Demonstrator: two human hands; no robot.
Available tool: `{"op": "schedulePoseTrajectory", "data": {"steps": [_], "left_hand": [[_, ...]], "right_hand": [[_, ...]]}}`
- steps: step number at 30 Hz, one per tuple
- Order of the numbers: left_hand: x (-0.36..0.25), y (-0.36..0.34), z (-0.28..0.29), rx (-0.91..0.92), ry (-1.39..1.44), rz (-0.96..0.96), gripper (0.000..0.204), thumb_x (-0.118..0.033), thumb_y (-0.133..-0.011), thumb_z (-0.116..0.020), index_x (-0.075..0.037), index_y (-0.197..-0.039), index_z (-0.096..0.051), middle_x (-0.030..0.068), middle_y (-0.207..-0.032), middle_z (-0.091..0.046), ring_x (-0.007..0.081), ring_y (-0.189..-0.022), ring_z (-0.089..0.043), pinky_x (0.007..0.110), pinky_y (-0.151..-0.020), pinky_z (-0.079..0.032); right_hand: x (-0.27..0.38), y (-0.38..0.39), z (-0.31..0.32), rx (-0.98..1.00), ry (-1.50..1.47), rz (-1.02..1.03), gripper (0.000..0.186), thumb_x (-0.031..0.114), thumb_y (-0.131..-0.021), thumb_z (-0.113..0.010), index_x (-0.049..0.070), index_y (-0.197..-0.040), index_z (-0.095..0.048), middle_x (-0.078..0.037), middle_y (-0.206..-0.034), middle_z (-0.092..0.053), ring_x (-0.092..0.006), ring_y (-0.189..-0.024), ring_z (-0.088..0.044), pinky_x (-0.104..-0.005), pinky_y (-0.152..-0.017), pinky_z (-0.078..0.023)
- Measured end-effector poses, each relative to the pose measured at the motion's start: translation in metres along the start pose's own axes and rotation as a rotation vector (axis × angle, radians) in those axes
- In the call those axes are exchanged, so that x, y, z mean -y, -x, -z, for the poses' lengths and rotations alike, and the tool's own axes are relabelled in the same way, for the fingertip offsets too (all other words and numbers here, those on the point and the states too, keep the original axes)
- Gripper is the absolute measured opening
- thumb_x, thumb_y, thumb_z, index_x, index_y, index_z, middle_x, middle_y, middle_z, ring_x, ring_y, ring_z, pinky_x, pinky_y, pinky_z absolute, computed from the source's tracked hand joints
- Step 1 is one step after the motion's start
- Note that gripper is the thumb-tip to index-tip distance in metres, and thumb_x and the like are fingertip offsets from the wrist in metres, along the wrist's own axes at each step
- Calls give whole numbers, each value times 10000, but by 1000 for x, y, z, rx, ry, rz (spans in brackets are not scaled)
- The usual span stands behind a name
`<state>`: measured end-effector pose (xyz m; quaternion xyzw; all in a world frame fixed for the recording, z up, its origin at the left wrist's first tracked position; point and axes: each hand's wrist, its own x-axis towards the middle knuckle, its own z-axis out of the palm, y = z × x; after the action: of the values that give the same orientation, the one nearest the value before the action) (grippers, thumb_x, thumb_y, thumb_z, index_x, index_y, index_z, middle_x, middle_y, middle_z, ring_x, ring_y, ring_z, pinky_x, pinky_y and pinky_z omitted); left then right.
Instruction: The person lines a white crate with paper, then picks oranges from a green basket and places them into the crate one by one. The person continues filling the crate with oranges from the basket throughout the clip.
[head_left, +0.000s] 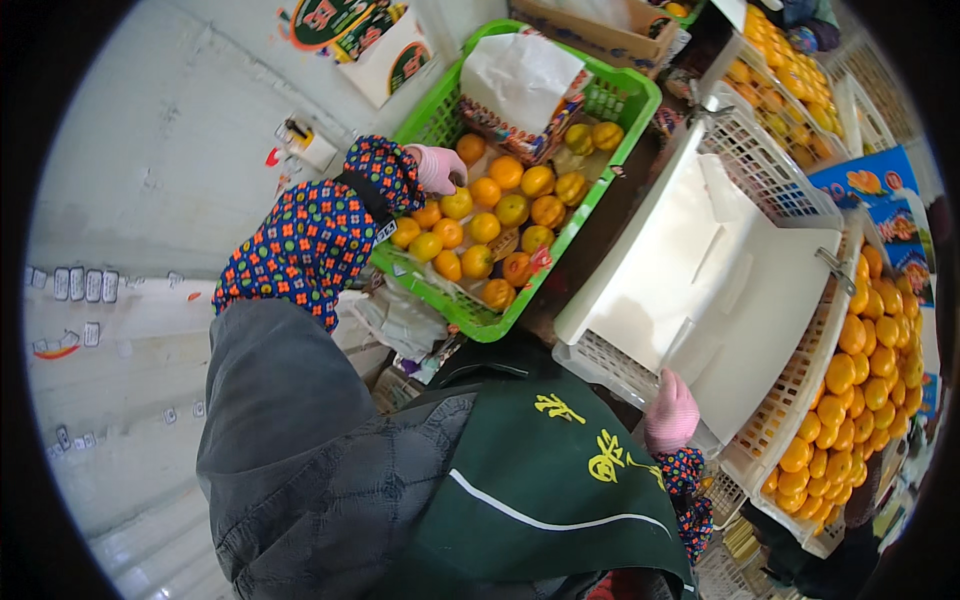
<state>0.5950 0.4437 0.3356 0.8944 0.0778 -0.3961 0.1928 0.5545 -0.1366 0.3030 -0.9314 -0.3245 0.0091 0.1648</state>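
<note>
In the upper centre, the pink-gloved left hand (437, 169) curls narrowly beside oranges (484, 228) in a green basket (487, 329); whether it holds one, I cannot tell. Lower right, the right hand (672, 412) meets a white tray's (640, 300) edge, grip unclear.

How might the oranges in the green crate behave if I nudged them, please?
The oranges would probably roll, since they look round. They likely wouldn't go far, being crowded together inside the raised walls of the green crate.
</note>
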Motion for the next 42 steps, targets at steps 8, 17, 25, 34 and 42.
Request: {"op": "schedulePoseTrajectory", "data": {"steps": [8,17,25,34,42], "left_hand": [[-46,16,-25,295,-452,-52,466,-300,-799,-674,-56,-1196,-667,153,-1105,-716,290,-997,-684,381,-863,-540],[-81,16,-39,317,-580,141,459,-328,-795,-678,-61,-1168,-676,154,-1061,-723,296,-947,-691,392,-827,-547],[-38,5,-24,171,19,-222,479,-308,-849,-728,-13,-1207,-610,124,-1068,-699,228,-950,-671,366,-807,-563],[-47,7,0,246,798,-331,647,-120,-877,-645,-53,-1461,-372,95,-1260,-560,184,-1051,-599,330,-800,-561],[-92,40,15,-118,1086,-538,619,-368,-978,-594,-92,-1486,-372,68,-1377,-538,210,-1156,-610,361,-849,-554]], "right_hand": [[0,-1,2,55,-17,-29,372,-2,-778,-563,16,-1148,-602,-170,-1079,-666,-362,-954,-656,-448,-818,-543],[3,-2,5,18,-13,-52,337,19,-756,-576,22,-1091,-621,-150,-1035,-669,-348,-922,-657,-427,-788,-543],[0,-3,13,180,-124,-171,295,39,-767,-544,18,-1061,-568,-170,-1006,-641,-358,-954,-642,-448,-823,-530],[0,-4,15,178,-125,-156,250,82,-797,-562,19,-1038,-557,-168,-994,-643,-345,-943,-653,-432,-807,-540],[-7,1,11,141,-127,-115,251,60,-764,-582,30,-1011,-550,-154,-986,-637,-348,-932,-645,-434,-817,-528]]}}
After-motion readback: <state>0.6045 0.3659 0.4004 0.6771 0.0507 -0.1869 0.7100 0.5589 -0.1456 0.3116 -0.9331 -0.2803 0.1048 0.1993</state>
